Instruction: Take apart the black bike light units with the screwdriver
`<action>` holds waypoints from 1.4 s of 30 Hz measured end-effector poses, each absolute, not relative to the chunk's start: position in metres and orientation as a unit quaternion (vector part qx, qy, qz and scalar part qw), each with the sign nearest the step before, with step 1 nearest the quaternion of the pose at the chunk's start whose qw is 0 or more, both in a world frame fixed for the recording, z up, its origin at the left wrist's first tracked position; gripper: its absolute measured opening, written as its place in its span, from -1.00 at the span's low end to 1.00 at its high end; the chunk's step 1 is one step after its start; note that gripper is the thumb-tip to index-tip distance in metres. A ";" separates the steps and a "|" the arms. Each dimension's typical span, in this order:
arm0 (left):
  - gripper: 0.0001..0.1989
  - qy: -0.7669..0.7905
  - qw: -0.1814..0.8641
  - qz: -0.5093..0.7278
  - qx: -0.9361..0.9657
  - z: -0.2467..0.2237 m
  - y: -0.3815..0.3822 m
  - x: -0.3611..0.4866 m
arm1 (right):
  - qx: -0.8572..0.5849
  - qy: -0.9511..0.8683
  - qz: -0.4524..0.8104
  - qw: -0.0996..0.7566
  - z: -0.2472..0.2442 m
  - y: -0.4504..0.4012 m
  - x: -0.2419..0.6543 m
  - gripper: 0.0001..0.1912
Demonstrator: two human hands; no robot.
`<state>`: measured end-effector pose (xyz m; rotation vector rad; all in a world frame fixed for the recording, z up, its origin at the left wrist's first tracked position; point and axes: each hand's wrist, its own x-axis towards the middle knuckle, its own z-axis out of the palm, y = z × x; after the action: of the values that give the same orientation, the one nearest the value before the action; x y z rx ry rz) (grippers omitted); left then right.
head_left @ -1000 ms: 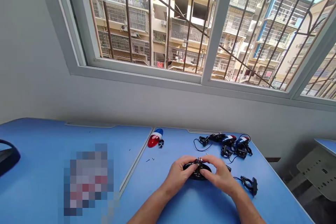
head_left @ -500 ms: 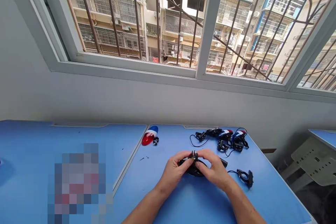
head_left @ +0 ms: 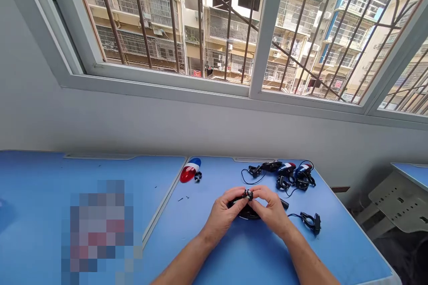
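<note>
Both hands meet over a black device (head_left: 249, 214) on the blue table. My left hand (head_left: 224, 210) pinches the left side of a small black clamp piece (head_left: 248, 194), thumb and fingers closed. From the right, my right hand (head_left: 271, 210) grips the same piece between thumb and fingertips. The fingers hide much of the device, and how the clamp piece meets it cannot be made out. Just right of my right hand a black cylinder (head_left: 284, 204) sticks out.
A red, white and blue shell (head_left: 190, 170) lies beside a small black clamp (head_left: 198, 177), with screws (head_left: 181, 199) nearer. Several black cabled devices (head_left: 290, 176) are at the back right; a cabled ring clamp (head_left: 312, 222) lies right. A blurred patch (head_left: 100, 227) covers something left.
The small clamp piece has tilted between my fingers, and my fingertips have shifted slightly around it. The view has moved slightly.
</note>
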<state>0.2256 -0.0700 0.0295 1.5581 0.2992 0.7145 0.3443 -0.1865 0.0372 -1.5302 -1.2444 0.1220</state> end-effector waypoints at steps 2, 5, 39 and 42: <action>-0.70 0.131 0.633 0.319 0.693 0.028 -0.070 0.226 | -0.642 -0.511 0.065 0.567 0.037 -0.186 0.344 -0.91; -0.72 0.129 0.612 0.328 0.708 0.027 -0.070 0.227 | -0.646 -0.495 0.089 0.574 0.039 -0.186 0.341 -0.91; -0.82 0.004 0.268 0.501 0.823 0.046 -0.077 0.221 | -0.625 -0.390 0.218 0.640 0.050 -0.189 0.332 -0.67; -0.79 0.014 0.271 0.488 0.829 0.047 -0.079 0.220 | -0.610 -0.384 0.229 0.654 0.053 -0.188 0.331 -0.66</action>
<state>0.2200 -0.0790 0.0467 2.2338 0.0373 1.3155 0.3305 -0.1883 0.0528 -1.3824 -0.8718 0.5191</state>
